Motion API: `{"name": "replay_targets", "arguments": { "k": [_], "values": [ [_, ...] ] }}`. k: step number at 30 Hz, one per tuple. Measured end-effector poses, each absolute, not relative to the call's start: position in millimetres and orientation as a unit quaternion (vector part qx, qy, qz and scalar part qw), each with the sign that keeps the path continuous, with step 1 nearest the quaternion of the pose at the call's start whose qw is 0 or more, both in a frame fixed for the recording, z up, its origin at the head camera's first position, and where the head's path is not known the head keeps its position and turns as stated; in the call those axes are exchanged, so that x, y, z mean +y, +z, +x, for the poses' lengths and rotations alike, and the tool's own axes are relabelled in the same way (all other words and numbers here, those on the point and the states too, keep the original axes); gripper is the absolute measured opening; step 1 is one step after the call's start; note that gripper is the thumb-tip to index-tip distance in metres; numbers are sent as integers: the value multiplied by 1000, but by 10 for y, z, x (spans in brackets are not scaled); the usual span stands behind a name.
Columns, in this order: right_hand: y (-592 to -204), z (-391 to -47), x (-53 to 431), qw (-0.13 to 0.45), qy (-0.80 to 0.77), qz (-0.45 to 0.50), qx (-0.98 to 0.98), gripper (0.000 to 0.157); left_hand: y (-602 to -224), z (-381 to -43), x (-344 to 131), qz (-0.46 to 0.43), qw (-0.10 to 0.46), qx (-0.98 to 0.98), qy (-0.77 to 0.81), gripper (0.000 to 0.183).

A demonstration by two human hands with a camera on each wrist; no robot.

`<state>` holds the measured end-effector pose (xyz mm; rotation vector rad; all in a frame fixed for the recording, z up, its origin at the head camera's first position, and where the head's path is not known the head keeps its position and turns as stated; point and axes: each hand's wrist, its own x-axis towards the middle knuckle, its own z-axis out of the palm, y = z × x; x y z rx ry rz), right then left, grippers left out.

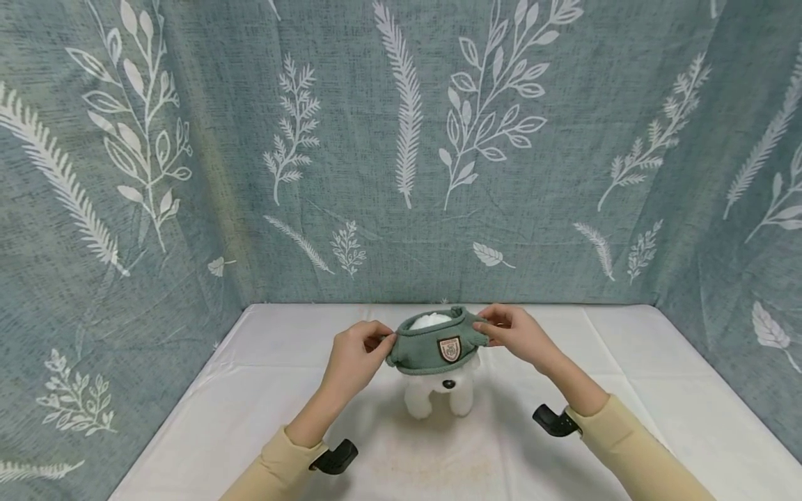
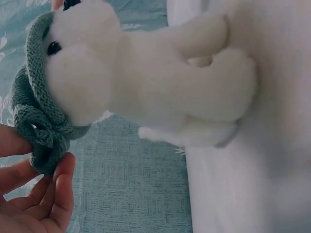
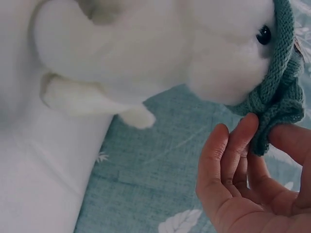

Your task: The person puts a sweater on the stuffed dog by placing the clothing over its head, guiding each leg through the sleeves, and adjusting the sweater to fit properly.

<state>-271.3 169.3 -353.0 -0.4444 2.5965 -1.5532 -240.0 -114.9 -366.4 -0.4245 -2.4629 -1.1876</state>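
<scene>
A white plush dog [image 1: 460, 390] stands on the table, facing the head camera. Around the top of its head sits a green knitted garment [image 1: 416, 351] with a shield-shaped badge in front; white fur shows through its upper opening. My left hand [image 1: 358, 356] pinches a small sleeve-like end of the knit on the left. On the other side, my right hand [image 1: 521, 335] pinches the matching end between thumb and fingers. Both wrist views show the rolled edge of the knit [image 2: 41, 73] lying just above the dog's black eye [image 3: 263, 35].
A white cloth covers the table [image 1: 282, 390]. Green-grey fabric with white leaf prints [image 1: 351, 139] hangs behind it and along both sides. A black wrist strap [image 1: 335, 457] is on the left forearm, another strap [image 1: 555, 421] on the right.
</scene>
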Motion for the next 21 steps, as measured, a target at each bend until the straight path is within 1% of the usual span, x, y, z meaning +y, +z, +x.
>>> {"name": "replay_targets", "arguments": {
  "k": [3,7,10,12,15,17,19,21],
  "values": [
    [-3514,-2709,1695,42,-507,-146,848,29,-3648,-2417,-1160,-151,186,-878,-414,10],
    [-3495,-2687,1724,43,-510,-142,847,39,-3623,-2418,-1183,-152,196,-878,-409,18],
    [-3486,-2644,1776,48,-514,-141,844,46,-3616,-2378,-1206,-150,224,-868,-417,23],
    [-3470,-2602,1811,52,-516,-141,844,48,-3618,-2336,-1227,-152,249,-858,-422,22],
    [-3446,-2535,1864,54,-513,-143,844,48,-3632,-2264,-1259,-164,273,-845,-429,15],
    [-3437,-2487,1894,56,-509,-145,847,45,-3641,-2207,-1273,-175,269,-842,-433,10],
    [-3434,-2436,1912,61,-505,-152,848,42,-3647,-2149,-1279,-187,254,-839,-443,7],
    [-3438,-2389,1914,70,-503,-161,846,40,-3655,-2099,-1275,-193,219,-839,-459,9]
  ]
}}
